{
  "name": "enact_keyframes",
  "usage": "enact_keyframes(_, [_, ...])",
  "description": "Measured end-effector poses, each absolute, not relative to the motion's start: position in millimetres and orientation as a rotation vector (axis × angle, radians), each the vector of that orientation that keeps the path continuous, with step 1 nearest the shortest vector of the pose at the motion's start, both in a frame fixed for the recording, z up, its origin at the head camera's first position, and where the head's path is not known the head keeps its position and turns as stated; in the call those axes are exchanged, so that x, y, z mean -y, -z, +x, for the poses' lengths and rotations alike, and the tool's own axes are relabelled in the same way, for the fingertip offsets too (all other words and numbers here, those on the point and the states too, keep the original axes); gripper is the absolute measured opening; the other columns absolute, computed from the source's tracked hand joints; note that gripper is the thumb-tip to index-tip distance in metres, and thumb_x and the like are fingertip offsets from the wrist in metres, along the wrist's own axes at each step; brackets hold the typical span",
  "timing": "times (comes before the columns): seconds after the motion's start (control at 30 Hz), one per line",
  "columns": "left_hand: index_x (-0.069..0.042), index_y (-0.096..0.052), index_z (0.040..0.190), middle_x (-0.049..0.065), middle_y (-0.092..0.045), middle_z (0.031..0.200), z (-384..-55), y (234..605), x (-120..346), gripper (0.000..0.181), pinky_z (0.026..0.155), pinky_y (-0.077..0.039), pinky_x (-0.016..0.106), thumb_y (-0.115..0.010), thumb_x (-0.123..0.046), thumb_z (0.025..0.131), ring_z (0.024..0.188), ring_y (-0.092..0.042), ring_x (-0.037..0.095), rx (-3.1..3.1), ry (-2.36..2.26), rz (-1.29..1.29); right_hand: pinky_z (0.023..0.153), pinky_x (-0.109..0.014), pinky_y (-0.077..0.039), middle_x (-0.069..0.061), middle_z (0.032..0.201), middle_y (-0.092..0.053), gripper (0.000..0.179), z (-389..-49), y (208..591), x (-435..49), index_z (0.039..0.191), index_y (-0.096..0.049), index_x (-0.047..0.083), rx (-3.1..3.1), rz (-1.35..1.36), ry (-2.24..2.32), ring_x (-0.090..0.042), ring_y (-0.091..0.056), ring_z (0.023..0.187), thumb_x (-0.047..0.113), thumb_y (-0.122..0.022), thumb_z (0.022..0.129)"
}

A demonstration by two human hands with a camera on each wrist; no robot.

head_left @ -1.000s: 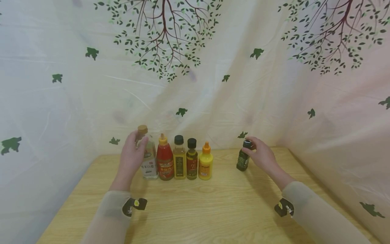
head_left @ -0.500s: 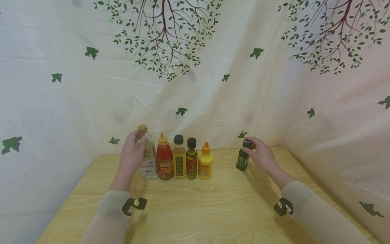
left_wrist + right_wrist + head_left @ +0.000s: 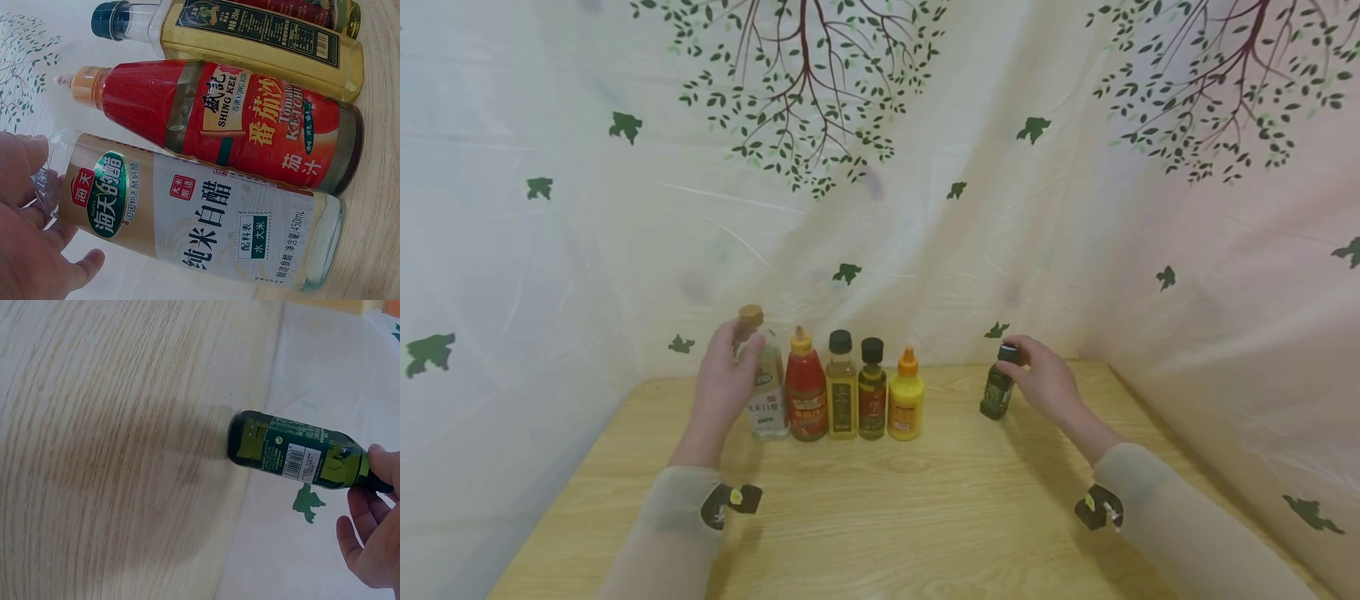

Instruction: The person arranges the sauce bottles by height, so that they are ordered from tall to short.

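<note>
In the head view my left hand (image 3: pixel 727 375) holds a clear white rice vinegar bottle (image 3: pixel 768 408) round its neck, just below the gold cap. The left wrist view shows the fingers (image 3: pixel 37 206) curled at the neck of this vinegar bottle (image 3: pixel 169 212), which stands at the left end of a row. Beside it stands a red ketchup bottle (image 3: pixel 807 396). Over at the right, my right hand (image 3: pixel 1047 379) pinches a small dark green glass bottle (image 3: pixel 997 392) by its black-capped top, thumb and fingers round it. This green bottle (image 3: pixel 294 450) leans a little, its base toward the left.
Right of the ketchup stand a pale yellow oil bottle (image 3: pixel 842 400), a darker oil bottle with red label (image 3: pixel 872 404) and a yellow squeeze bottle (image 3: pixel 906 404). They line the back of the wooden table (image 3: pixel 880 517). A leaf-printed curtain (image 3: pixel 925 250) hangs behind and at both sides.
</note>
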State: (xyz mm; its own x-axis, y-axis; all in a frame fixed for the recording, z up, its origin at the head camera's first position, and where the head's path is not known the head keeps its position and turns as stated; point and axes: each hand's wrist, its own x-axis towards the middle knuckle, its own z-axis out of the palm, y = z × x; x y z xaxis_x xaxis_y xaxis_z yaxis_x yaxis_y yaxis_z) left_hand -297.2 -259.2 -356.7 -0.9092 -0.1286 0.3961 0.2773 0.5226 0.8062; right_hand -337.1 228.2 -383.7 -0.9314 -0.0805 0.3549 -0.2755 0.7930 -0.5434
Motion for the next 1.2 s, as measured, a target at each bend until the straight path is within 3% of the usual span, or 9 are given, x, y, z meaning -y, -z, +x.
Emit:
enact_keyframes(0.57, [-0.003,-0.042,0.163,0.024,-0.049,0.162,-298.3,356.3,258.2,0.060,0.128,-0.031,0.070,-0.052,-0.041,0.118,0.157,-0.039,0.047,2.357,1.363,-0.118,0.113,-0.071,-0.049,-0.022,0.136,-0.072,0.049,-329.5,369.1,-211.4,0.155,-0.058,0.004,2.654,0.365,-0.947,-0.049,-0.063,0.134,0.018,-0.072,0.110])
enact_keyframes(0.97, [-0.003,-0.044,0.161,0.023,-0.050,0.161,-296.3,355.8,257.1,0.056,0.128,-0.033,0.068,-0.052,-0.039,0.118,0.156,-0.040,0.046,2.350,1.360,-0.124,0.106,-0.069,-0.054,-0.018,0.127,-0.075,0.047,-323.1,361.1,-191.4,0.154,-0.061,0.004,2.641,0.503,-0.930,-0.048,-0.067,0.127,0.013,-0.072,0.109])
enact_keyframes(1.2, [-0.003,-0.045,0.160,0.022,-0.051,0.161,-297.7,356.7,257.9,0.055,0.129,-0.031,0.068,-0.053,-0.037,0.118,0.156,-0.040,0.045,2.349,1.364,-0.117,0.108,-0.069,-0.053,-0.017,0.124,-0.076,0.046,-322.6,362.3,-181.7,0.153,-0.062,0.004,2.644,0.555,-0.945,-0.048,-0.068,0.125,0.009,-0.072,0.108])
